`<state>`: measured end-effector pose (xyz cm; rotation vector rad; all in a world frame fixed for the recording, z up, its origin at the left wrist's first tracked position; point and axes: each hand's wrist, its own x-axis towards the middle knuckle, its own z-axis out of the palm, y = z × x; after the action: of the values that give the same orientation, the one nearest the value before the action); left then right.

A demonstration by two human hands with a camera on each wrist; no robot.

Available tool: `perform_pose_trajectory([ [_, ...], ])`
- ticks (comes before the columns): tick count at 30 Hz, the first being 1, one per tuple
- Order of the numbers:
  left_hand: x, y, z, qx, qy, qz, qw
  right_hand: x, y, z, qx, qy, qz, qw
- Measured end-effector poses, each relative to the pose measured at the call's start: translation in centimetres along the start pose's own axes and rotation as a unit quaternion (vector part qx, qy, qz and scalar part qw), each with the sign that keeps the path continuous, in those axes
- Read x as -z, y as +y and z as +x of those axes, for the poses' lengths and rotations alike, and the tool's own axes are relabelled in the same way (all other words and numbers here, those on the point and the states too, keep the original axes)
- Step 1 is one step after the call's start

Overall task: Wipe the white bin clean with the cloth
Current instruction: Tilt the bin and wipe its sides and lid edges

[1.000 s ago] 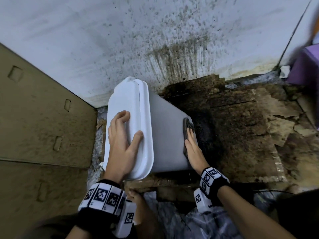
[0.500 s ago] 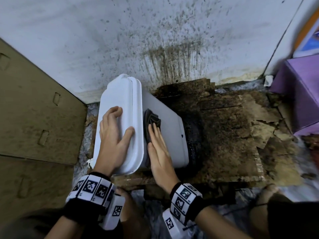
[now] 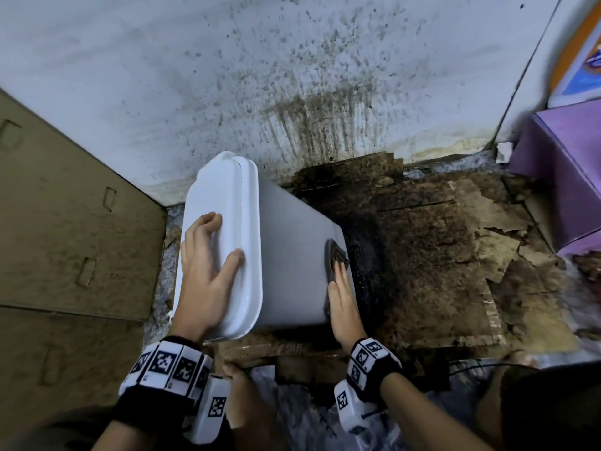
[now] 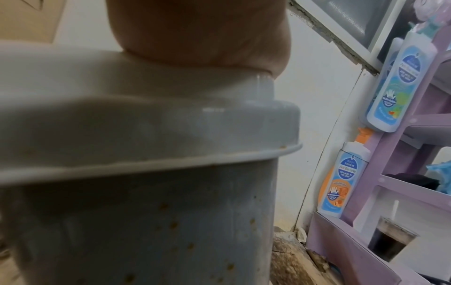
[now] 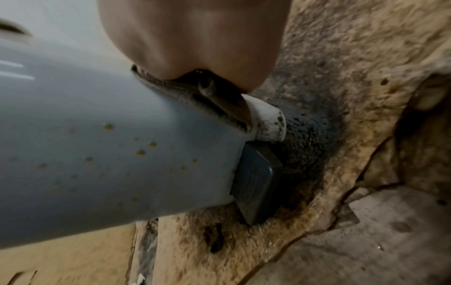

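The white bin (image 3: 292,255) leans tilted on the floor against the wall, its lid (image 3: 221,222) to the left. My left hand (image 3: 208,265) lies flat on the lid with straight fingers, and its palm (image 4: 200,29) rests on the lid edge. My right hand (image 3: 341,288) presses a dark grey cloth (image 3: 335,255) flat against the bin's side near the base. In the right wrist view the cloth (image 5: 190,96) is bunched under the palm (image 5: 195,38). Brown specks dot the bin wall (image 5: 97,154), and a dark pedal (image 5: 256,183) sticks out at the base.
A large cardboard box (image 3: 65,239) stands to the left. The wall (image 3: 292,76) behind is spattered with brown stains. Soggy, stained cardboard (image 3: 422,255) covers the floor on the right. A purple shelf (image 3: 566,177) holds bottles (image 4: 400,83) and a dark drink cup (image 4: 390,241).
My right hand slid the cloth up the bin's side to the lid, then back down to the base end. My left hand stayed on the lid.
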<state>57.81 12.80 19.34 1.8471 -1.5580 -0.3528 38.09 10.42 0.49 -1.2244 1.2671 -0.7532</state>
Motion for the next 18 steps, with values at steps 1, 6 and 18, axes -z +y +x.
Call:
perform_pose_trajectory([
  [1, 0.1, -0.1, 0.0, 0.001, -0.001, 0.000, 1.000, 0.1, 0.0, 0.2, -0.017, 0.002, -0.005, 1.000],
  [6, 0.1, -0.1, 0.0, 0.009, -0.002, -0.003, 1.000, 0.2, -0.6, 1.2, -0.080, 0.010, 0.006, 0.997],
  [18, -0.7, 1.1, 0.2, 0.006, 0.000, 0.000, 1.000, 0.0, -5.5, -1.1, -0.047, 0.092, 0.044, 0.994],
])
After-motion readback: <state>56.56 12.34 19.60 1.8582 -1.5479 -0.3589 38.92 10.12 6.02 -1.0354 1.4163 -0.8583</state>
